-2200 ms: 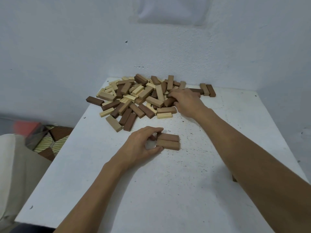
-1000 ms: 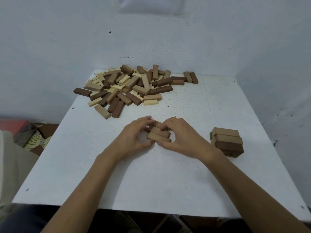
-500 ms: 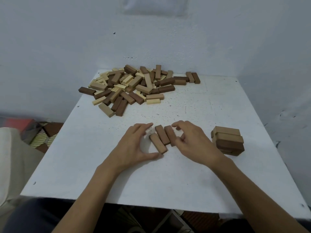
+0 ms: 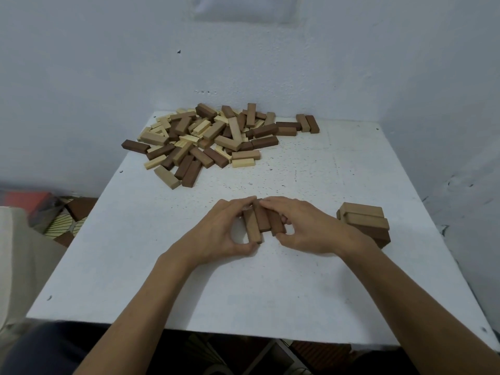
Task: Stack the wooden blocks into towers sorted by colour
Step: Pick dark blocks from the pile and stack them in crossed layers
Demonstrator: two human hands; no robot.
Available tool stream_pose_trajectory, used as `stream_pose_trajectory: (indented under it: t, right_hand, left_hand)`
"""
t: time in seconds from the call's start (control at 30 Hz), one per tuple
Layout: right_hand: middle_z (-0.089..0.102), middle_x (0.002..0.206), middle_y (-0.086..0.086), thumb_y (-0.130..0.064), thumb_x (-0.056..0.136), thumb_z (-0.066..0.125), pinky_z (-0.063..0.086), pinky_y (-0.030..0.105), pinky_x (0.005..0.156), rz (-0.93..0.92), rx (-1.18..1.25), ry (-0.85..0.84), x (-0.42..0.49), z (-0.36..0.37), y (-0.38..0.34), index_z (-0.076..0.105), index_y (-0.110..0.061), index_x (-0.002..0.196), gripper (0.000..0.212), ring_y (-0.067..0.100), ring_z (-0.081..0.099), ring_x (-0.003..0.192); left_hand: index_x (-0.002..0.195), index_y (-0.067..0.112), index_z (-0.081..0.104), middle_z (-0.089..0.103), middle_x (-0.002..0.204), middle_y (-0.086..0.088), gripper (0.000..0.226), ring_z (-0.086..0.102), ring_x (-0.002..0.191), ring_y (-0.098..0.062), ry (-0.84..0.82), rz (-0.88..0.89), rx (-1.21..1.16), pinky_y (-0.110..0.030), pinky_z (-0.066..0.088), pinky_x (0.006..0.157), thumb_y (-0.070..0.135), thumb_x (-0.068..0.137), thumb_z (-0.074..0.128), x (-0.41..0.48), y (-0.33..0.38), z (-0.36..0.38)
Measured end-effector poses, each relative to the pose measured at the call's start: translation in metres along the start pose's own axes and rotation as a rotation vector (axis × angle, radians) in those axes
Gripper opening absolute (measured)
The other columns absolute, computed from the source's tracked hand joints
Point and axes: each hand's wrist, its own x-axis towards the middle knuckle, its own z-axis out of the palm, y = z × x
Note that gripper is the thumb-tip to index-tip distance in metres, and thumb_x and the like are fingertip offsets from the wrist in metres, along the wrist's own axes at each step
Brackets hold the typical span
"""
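Three reddish-brown blocks [image 4: 263,221] lie side by side on the white table [image 4: 270,288], their long sides pointing away from me. My left hand [image 4: 216,234] cups the left block, thumb at its near end and fingertips at its far end. My right hand [image 4: 305,226] presses against the right block from the other side. A short tower of mid-brown blocks [image 4: 365,223] stands to the right of my right hand. A loose pile of pale, mid-brown and dark blocks [image 4: 216,136] covers the far left of the table.
Blue-white walls close in behind the table and on its right. The table's near edge [image 4: 216,327] runs just past my forearms. A tiled floor with a red object [image 4: 29,201] shows at the left.
The three blocks were a small bundle in both hands, then were laid flat and slanted; now they point straight away from me, closer together. Both hands have closed in around them.
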Motion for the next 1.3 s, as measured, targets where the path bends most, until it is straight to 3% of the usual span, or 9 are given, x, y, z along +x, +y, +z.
stream_pose_trajectory:
  t: [0.17, 0.33, 0.5, 0.67, 0.73, 0.83, 0.93, 1.07, 1.3]
  right_hand:
    - [0.035, 0.151, -0.010, -0.024, 0.090, 0.066, 0.043, 0.017, 0.090, 0.036, 0.025, 0.028, -0.006, 0.003, 0.001, 0.035, -0.027, 0.149, 0.067, 0.003, 0.049, 0.096]
    - [0.047, 0.131, -0.014, -0.027, 0.086, 0.071, 0.044, 0.016, 0.082, -0.006, 0.090, 0.049, -0.009, 0.009, 0.004, 0.044, -0.027, 0.143, 0.063, 0.004, 0.053, 0.094]
    - [0.051, 0.124, -0.017, -0.034, 0.082, 0.076, 0.044, 0.017, 0.078, 0.001, 0.122, 0.106, -0.010, 0.015, 0.003, 0.048, -0.028, 0.138, 0.063, 0.002, 0.053, 0.088]
    - [0.052, 0.118, -0.018, -0.034, 0.081, 0.077, 0.047, 0.019, 0.074, 0.001, 0.124, 0.151, -0.023, 0.007, -0.004, 0.050, -0.029, 0.134, 0.060, 0.004, 0.054, 0.084]
    - [0.051, 0.117, -0.022, -0.034, 0.081, 0.077, 0.044, 0.014, 0.071, 0.030, 0.111, 0.182, -0.034, -0.006, -0.005, 0.049, -0.032, 0.135, 0.061, -0.002, 0.053, 0.086]
    - [0.044, 0.112, -0.032, -0.038, 0.081, 0.076, 0.037, 0.008, 0.068, 0.079, 0.025, 0.209, -0.055, -0.028, 0.000, 0.042, -0.038, 0.140, 0.068, -0.016, 0.042, 0.093]
    - [0.042, 0.104, -0.034, -0.039, 0.079, 0.076, 0.036, 0.014, 0.073, 0.133, -0.007, 0.242, -0.079, -0.052, 0.013, 0.040, -0.042, 0.140, 0.071, -0.010, 0.038, 0.098]
    - [0.046, 0.122, -0.028, -0.044, 0.077, 0.077, 0.031, 0.012, 0.076, 0.199, 0.000, 0.230, -0.108, -0.074, 0.036, 0.036, -0.045, 0.140, 0.075, -0.011, 0.034, 0.102]
    - [0.047, 0.122, -0.034, -0.043, 0.076, 0.079, 0.031, 0.011, 0.075, 0.289, 0.038, 0.227, -0.132, -0.078, 0.069, 0.028, -0.051, 0.140, 0.083, -0.010, 0.036, 0.102]
  left_hand:
    - [0.143, 0.033, 0.040, 0.051, 0.133, 0.019, 0.080, 0.044, 0.117, -0.002, -0.028, 0.023, -0.014, -0.016, 0.036, 0.097, 0.040, 0.073, 0.079, 0.000, -0.003, -0.002]
    - [0.143, 0.034, 0.041, 0.051, 0.134, 0.021, 0.079, 0.045, 0.117, 0.001, -0.020, 0.023, -0.025, -0.014, 0.035, 0.097, 0.040, 0.074, 0.080, -0.003, -0.002, -0.002]
    - [0.141, 0.035, 0.042, 0.053, 0.131, 0.023, 0.081, 0.046, 0.116, 0.000, -0.013, 0.027, -0.034, -0.015, 0.035, 0.096, 0.040, 0.071, 0.083, -0.002, -0.002, -0.002]
    - [0.137, 0.036, 0.046, 0.054, 0.128, 0.022, 0.076, 0.046, 0.114, 0.001, 0.000, 0.081, -0.049, -0.015, 0.038, 0.092, 0.055, 0.068, 0.071, 0.004, 0.010, -0.002]
    - [0.137, 0.036, 0.045, 0.054, 0.127, 0.022, 0.076, 0.046, 0.114, 0.001, 0.000, 0.110, -0.058, -0.015, 0.038, 0.092, 0.055, 0.068, 0.069, 0.010, 0.022, -0.004]
    - [0.137, 0.039, 0.043, 0.054, 0.125, 0.023, 0.076, 0.045, 0.113, -0.002, -0.008, 0.152, -0.064, -0.023, 0.038, 0.093, 0.055, 0.068, 0.071, 0.024, 0.046, -0.001]
    - [0.135, 0.043, 0.041, 0.054, 0.124, 0.024, 0.077, 0.044, 0.117, -0.006, -0.018, 0.171, -0.077, -0.032, 0.037, 0.097, 0.050, 0.068, 0.078, 0.043, 0.072, 0.009]
    - [0.137, 0.048, 0.031, 0.052, 0.128, 0.022, 0.083, 0.038, 0.123, -0.010, -0.059, 0.162, -0.091, -0.036, 0.031, 0.102, 0.046, 0.070, 0.081, 0.067, 0.103, 0.030]
    - [0.143, 0.039, 0.030, 0.053, 0.131, 0.020, 0.088, 0.036, 0.119, -0.006, -0.085, 0.165, -0.095, -0.031, 0.024, 0.104, 0.039, 0.072, 0.082, 0.089, 0.128, 0.059]
